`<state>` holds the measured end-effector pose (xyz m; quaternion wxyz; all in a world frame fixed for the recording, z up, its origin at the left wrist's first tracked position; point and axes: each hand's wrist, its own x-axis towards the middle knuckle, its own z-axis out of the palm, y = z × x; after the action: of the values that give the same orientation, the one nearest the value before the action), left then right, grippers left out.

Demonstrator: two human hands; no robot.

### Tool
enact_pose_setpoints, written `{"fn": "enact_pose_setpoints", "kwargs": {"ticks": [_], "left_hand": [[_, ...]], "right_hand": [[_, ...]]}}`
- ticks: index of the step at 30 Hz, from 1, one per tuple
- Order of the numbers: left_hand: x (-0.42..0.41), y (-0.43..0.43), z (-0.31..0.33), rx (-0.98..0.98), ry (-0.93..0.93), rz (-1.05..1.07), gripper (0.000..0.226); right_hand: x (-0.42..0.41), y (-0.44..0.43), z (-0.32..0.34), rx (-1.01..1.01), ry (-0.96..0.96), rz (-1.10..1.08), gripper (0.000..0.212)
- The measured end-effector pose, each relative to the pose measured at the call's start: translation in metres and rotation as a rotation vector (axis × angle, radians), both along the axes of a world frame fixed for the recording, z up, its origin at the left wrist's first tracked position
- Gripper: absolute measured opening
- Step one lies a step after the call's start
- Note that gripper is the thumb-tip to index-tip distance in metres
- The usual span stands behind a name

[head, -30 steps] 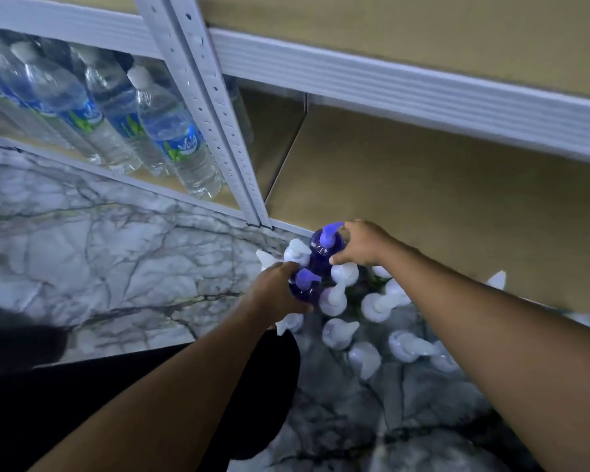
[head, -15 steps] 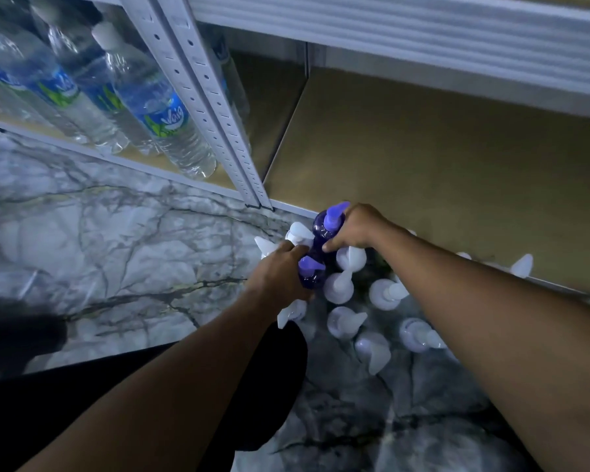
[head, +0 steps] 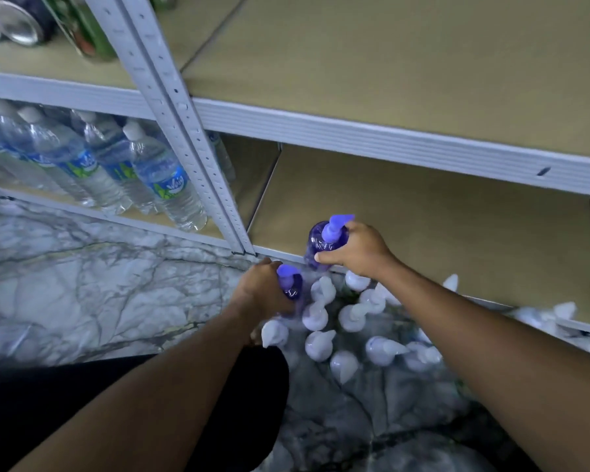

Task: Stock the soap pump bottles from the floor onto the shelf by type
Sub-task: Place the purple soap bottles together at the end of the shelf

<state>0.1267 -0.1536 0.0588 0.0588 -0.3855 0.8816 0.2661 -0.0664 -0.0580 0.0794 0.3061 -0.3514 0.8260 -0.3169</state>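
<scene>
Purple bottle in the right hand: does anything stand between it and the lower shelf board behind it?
Nothing visible does. The right hand grips the purple bottle at the front edge of the lower shelf board, whose surface beyond shows bare. The metal post stands to the bottle's left, aside.

My right hand (head: 356,252) has lifted its purple bottle (head: 321,247) out of the cluster. It now hangs over the shelf (head: 440,233) edge.

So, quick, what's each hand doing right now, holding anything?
Left hand: grips a purple pump bottle, low among the white-pump bottles on the floor.
Right hand: grips a second purple bottle, held higher, at the lower shelf's front edge.
</scene>
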Motion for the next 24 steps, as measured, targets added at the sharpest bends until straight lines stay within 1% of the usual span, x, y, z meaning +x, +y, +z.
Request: {"fn": "enact_pose_setpoints", "kwargs": {"ticks": [2,4,6,7,9,11,14,18,22,23,24], "left_hand": [[0.004,0.0,0.03,-0.011,0.032,0.0,0.051],[0.006,0.001,0.065,-0.004,0.098,-0.015,0.058],[0.007,0.005,0.102,0.008,0.175,-0.015,0.063],[0.008,0.008,0.121,0.024,0.212,0.012,0.062],[0.011,0.014,0.158,0.075,0.326,0.062,0.048],[0.014,0.022,0.189,0.173,0.461,0.087,0.041],[0.012,0.041,0.226,0.334,0.621,0.089,0.038],[-0.009,0.076,0.252,0.563,0.825,0.129,0.053],[-0.039,0.125,0.262,0.798,0.966,0.189,0.023],[-0.046,0.135,0.26,0.849,0.98,0.203,0.023],[-0.053,0.143,0.258,0.902,0.994,0.221,0.028]], "right_hand": [[-0.001,0.02,0.027,-0.062,-0.022,-0.045,0.052],[-0.001,0.039,0.057,-0.138,-0.052,-0.072,0.061],[-0.002,0.058,0.087,-0.233,-0.071,-0.102,0.055],[-0.001,0.071,0.105,-0.279,-0.081,-0.12,0.05],[-0.003,0.097,0.142,-0.343,-0.101,-0.148,0.044],[-0.006,0.123,0.173,-0.398,-0.142,-0.156,0.048],[-0.006,0.159,0.213,-0.503,-0.194,-0.202,0.059],[-0.003,0.199,0.248,-0.647,-0.246,-0.288,0.064],[-0.004,0.234,0.256,-0.746,-0.31,-0.385,0.066],[-0.005,0.242,0.253,-0.767,-0.331,-0.413,0.067],[-0.007,0.248,0.249,-0.789,-0.362,-0.444,0.067]]}}
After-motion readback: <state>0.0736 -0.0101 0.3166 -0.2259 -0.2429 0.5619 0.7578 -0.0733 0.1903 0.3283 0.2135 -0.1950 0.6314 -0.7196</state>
